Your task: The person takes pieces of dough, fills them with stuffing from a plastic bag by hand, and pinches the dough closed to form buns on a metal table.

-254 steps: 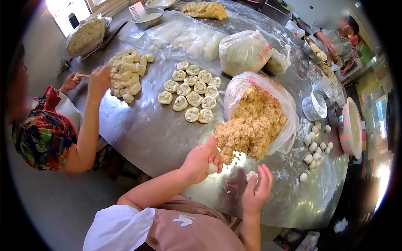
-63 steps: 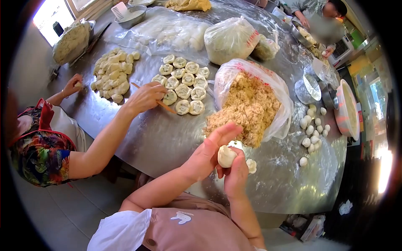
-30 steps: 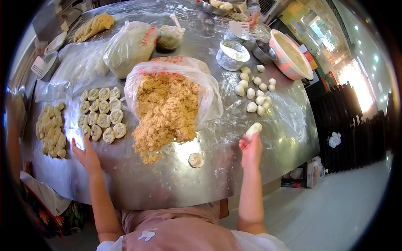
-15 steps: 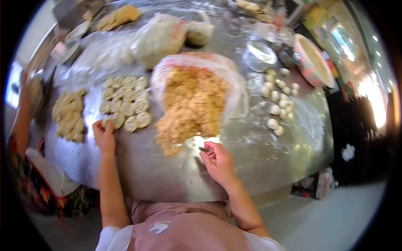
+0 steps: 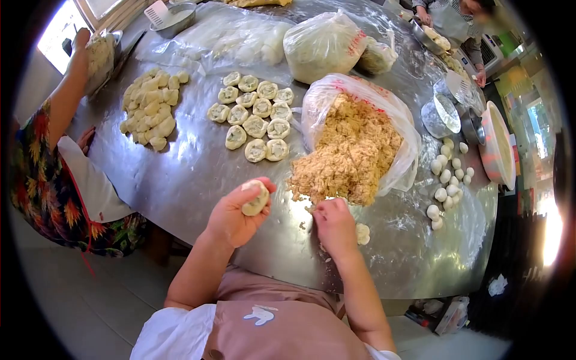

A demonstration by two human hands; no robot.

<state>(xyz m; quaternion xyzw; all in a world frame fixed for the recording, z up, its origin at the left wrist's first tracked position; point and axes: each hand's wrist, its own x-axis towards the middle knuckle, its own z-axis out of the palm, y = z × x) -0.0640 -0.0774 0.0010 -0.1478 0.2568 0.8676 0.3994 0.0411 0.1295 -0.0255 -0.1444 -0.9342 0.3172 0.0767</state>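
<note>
My left hand is raised in front of me, its fingers curled round a pale dough piece. At the near edge of a crumbly tan filling heap, my right hand is closed with its fingertips pointing down; what they hold, if anything, is hidden. Just right of that wrist lies a small lump of dough. The filling spills from an open plastic bag onto the metal table. Rows of round dough pieces with pinched tops sit beyond my left hand.
On the left are a pile of dough lumps and a co-worker's arm by a bowl. Small white dough balls, a metal bowl and a large basin stand right. Another person works at the far side.
The view has turned. My left hand has left the rows of dough pieces and now holds one dough piece before me. My right hand has closed at the filling's edge.
</note>
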